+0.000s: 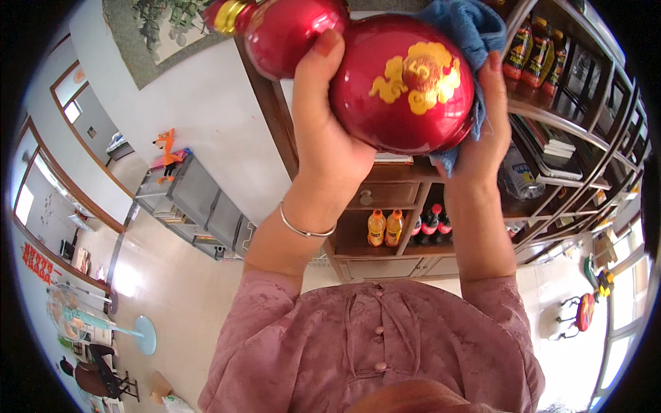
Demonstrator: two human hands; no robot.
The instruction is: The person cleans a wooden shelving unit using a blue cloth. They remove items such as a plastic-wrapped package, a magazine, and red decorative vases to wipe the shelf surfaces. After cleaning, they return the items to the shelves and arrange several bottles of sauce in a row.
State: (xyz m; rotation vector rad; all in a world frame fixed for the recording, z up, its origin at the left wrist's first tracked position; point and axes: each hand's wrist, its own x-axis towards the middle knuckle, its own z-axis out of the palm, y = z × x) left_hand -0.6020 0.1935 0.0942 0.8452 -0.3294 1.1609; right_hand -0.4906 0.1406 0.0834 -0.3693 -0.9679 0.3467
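Observation:
A glossy red gourd-shaped bottle [361, 118] with gold cloud decoration is held up, tilted on its side, its gold-ringed neck pointing to the left. My left hand [330, 113] grips it around the waist, the thumb lying over the narrow part between the two bulbs; a silver bangle is on that wrist. At the base, my right hand [483, 129] holds a blue cloth [467, 31] against the larger bulb. Part of the cloth hangs below the bulb, and the right fingers are partly hidden behind the cloth and bottle.
Beyond the hands stands a wooden shelf unit [431, 175] with drinks bottles [384, 227], books [552, 147] and a clear plastic container [519, 175]. Further left are a grey storage rack [196, 191] bearing an orange fox figure [166, 152], and a standing fan [98, 321]. A red stool [585, 312] stands at right.

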